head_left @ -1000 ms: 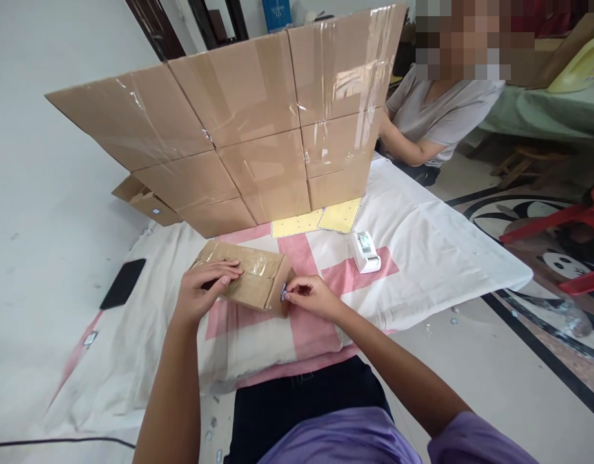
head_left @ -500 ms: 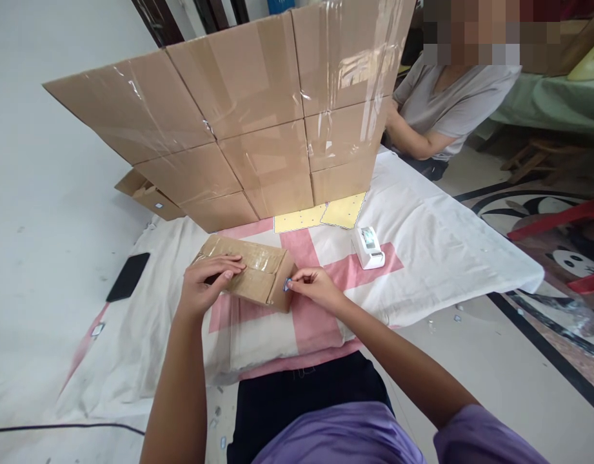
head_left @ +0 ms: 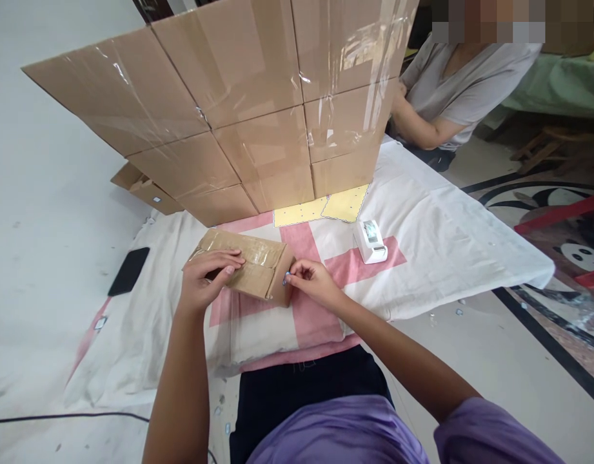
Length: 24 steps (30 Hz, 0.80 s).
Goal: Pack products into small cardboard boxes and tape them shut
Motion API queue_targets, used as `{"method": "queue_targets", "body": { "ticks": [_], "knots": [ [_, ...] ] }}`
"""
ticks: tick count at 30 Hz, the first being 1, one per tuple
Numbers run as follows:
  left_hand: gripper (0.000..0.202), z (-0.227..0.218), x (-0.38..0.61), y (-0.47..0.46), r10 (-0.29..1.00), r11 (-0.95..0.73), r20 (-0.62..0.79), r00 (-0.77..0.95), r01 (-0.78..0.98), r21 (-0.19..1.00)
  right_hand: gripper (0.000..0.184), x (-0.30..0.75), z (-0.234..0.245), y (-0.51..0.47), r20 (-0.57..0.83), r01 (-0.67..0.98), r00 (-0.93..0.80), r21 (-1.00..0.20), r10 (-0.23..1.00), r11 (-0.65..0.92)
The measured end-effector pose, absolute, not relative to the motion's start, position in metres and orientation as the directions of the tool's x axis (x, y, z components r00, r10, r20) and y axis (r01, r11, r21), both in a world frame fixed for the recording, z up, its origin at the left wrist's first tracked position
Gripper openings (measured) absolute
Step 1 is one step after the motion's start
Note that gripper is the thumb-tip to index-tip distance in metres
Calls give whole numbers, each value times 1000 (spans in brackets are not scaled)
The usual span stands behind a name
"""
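One carton (head_left: 252,263) | left hand (head_left: 210,276): grip spread on top | right hand (head_left: 310,281): grip pinching small end label (head_left: 285,279)

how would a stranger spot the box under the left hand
In front of the tall cardboard panel, on the cloth-covered table, lies a taped box. Unlike the open box at the panel's left, it has the left hand on top.

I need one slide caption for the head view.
Left hand resting on a taped cardboard box, right hand at the small label on its end.
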State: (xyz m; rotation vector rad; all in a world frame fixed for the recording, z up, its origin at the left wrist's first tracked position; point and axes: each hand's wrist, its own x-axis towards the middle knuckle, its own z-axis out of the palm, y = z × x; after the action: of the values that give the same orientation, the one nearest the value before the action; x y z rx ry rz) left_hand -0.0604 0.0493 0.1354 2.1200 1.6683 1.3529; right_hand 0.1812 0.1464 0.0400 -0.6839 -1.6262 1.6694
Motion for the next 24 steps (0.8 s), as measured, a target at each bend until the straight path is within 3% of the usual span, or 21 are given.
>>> {"method": "queue_targets", "body": {
  "ticks": [3, 5, 7, 10, 13, 17, 24],
  "knots": [
    [17, 135, -62, 50, 829, -381, 559, 4, 736, 560, 52, 183, 43, 147, 122, -103, -536, -992, 836, 78],
    [24, 131, -64, 49, 812, -381, 583, 10, 766, 517, 62, 184, 46, 149, 147, -156, -616, -986, 774, 63],
    [39, 122, -62, 46, 779, -357, 627, 13, 831, 426, 55, 184, 48, 152, 169, -198, -694, -979, 700, 40],
    [64, 99, -43, 35, 739, -221, 674, -13, 940, 261, 44, 183, 47, 154, 175, -202, -699, -978, 694, 43],
    [79, 73, -2, 26, 665, -35, 735, -131, 978, 205, 37, 182, 46, 154, 184, -199, -693, -978, 697, 60],
    [83, 53, 48, 26, 526, 116, 820, -227, 974, 196, 34, 182, 46, 153, 202, -207, -691, -975, 694, 78],
    [72, 58, 60, 37, 497, 84, 832, -247, 968, 237, 34, 180, 45, 157, 199, -211, -695, -975, 691, 69]
  ]
}}
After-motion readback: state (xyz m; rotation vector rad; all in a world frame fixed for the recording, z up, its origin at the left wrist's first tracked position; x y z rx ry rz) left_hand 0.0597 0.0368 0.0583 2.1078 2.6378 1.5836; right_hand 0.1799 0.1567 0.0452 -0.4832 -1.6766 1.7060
